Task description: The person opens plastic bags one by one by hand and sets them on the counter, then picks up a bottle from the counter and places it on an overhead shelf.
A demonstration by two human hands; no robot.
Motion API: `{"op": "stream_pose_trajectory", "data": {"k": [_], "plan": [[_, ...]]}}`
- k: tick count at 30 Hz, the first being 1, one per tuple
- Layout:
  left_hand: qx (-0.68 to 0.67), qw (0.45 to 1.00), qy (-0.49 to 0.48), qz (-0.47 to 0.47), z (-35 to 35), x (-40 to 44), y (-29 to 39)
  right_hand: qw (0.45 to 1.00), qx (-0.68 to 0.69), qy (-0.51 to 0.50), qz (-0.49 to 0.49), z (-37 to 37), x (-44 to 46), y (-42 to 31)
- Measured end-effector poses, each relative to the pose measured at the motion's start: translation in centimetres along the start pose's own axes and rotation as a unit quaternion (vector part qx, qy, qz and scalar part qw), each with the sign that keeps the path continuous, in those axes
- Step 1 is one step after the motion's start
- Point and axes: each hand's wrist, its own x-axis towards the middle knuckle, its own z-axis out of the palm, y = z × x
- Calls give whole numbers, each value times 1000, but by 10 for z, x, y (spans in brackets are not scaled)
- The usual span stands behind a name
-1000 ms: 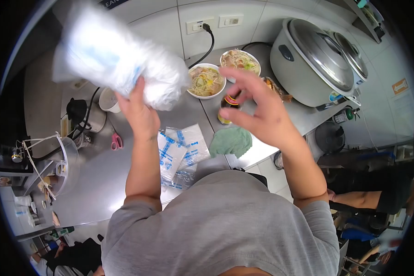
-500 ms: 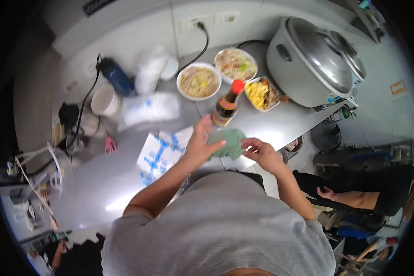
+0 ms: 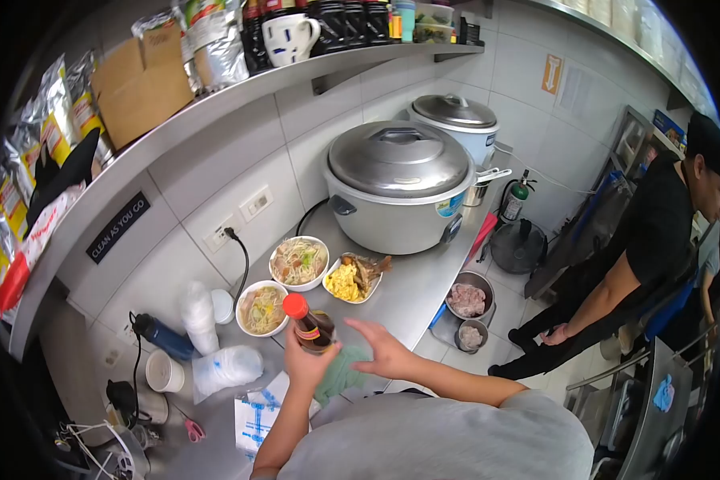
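Observation:
My left hand is closed around a dark sauce bottle with a red cap, held upright above the counter. Just right of the bottle, my right hand is open, fingers apart, holding nothing. A green cloth lies under and between the hands. Behind the bottle stand a bowl of noodle soup, a second noodle bowl and a bowl with yellow egg and brown pieces. White packets with blue print lie beside my left forearm.
A large rice cooker stands at the back. Left are a wrapped white bundle, a blue bottle and pink scissors. A shelf runs overhead. Pots of meat sit low at right, near a person in black.
The white bundle went from my left hand onto the counter. My left hand has since taken hold of the sauce bottle, and my right hand has moved off the cloth. The view has tilted up and right.

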Motion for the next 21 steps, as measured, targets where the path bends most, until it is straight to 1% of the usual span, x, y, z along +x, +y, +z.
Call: {"op": "stream_pose_trajectory", "data": {"k": [1, 2, 3, 4, 5, 6, 7, 9, 10, 11, 12, 13, 14, 16, 17, 18, 19, 21], "plan": [[-14, 999, -24, 17, 1, -3, 19, 997, -32, 32, -58, -5, 9, -8], [-46, 996, -73, 3, 3, -2, 37, 994, 95, 39, -40, -5, 17, -8], [-57, 996, -64, 27, 8, 0, 55, 974, 221, 43, -20, -3, 23, -8], [-68, 995, -53, 50, 15, 2, 73, 938, 343, 45, 0, -6, 26, -6], [-80, 993, -41, 74, 20, 7, 91, 945, 316, 77, 3, -19, 30, -4], [-57, 988, -45, 133, 21, 17, 110, 952, 287, 108, 3, -40, 39, -2], [-104, 981, -50, 153, 28, 25, 119, 956, 260, 138, 3, -62, 49, 1], [-195, 960, -56, 194, 46, 38, 131, 918, 352, 172, -60, -122, 84, 22], [-188, 959, -34, 212, 57, 40, 138, 903, 372, 199, -74, -162, 101, 20], [-140, 967, -57, 205, 64, 43, 130, 888, 391, 224, -90, -205, 122, 19], [-92, 973, -80, 197, 66, 44, 118, 861, 367, 299, -186, -241, 150, 30], [-44, 976, -100, 188, 72, 44, 106, 834, 345, 344, -260, -281, 177, 41], [-83, 987, -79, 111, 84, 42, 98, 825, 305, 385, -279, -319, 200, 48], [-168, 985, -31, -39, 115, 45, 87, 788, 227, 447, -358, -387, 253, 60], [-185, 981, -8, -53, 127, 48, 86, 774, 232, 459, -368, -411, 274, 62], [-203, 977, 16, -68, 141, 51, 87, 765, 190, 494, -366, -440, 305, 79], [-222, 971, 41, -82, 154, 55, 89, 768, 162, 515, -345, -464, 330, 89], [-194, 974, 62, -95, 175, 63, 98, 764, 179, 500, -367, -497, 378, 100]]}}
